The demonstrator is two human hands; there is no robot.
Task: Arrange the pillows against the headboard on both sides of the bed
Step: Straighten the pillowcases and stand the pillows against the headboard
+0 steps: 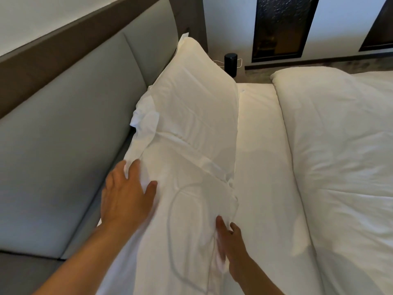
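Observation:
Two white pillows lean along the grey padded headboard point(63, 128). The far pillow point(191, 99) stands tilted against it. The near pillow point(187, 209) overlaps the far one's lower end. My left hand point(125, 194) lies flat with fingers spread on the near pillow's headboard-side edge. On that pillow's bed-side edge, my right hand point(230, 245) pinches a fold of its cover.
A white sheet strip point(261, 158) runs beside the pillows. A folded white duvet point(344, 145) covers the bed to the right. A black cylinder speaker point(230, 63) with a cable stands on the nightstand past the far pillow. Dark wall panels are behind.

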